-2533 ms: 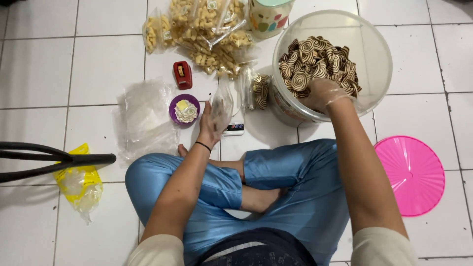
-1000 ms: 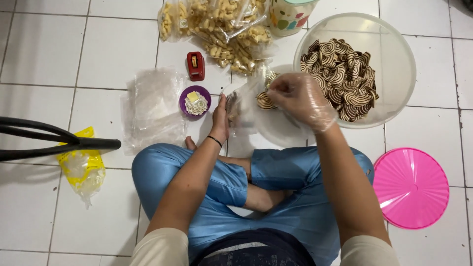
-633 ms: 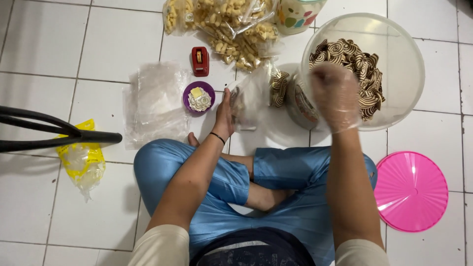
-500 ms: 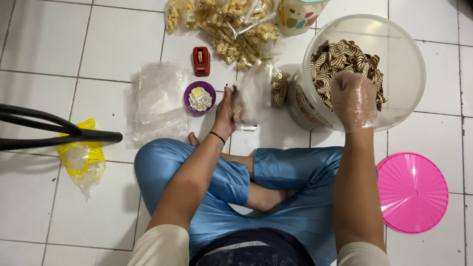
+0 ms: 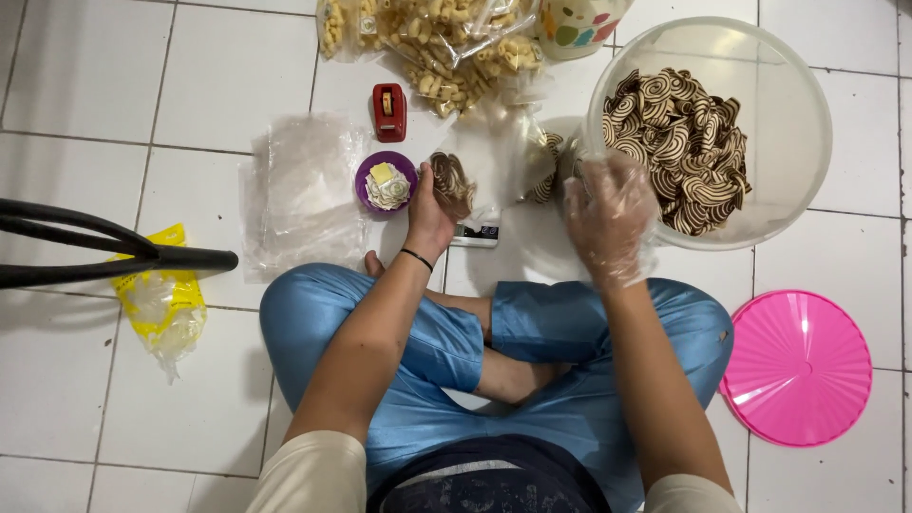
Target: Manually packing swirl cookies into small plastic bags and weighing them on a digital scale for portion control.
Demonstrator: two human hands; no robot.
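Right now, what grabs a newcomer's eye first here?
The big clear tub of brown-and-cream swirl cookies at upper right, with the plastic-gloved right hand at its near rim. Then the bright pink lid on the white tiles at lower right, and the left hand holding a part-filled clear bag at centre.

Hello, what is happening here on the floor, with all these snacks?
A person sits cross-legged on a white tiled floor. The left hand holds open a small clear bag with a few striped chips inside, over a small scale. The right hand, in a thin plastic glove, hovers at the near rim of a large clear tub full of brown-and-cream striped chips. Nearby lie a stack of empty clear bags, a purple dish, a red tape dispenser, packed snack bags and a pink lid.
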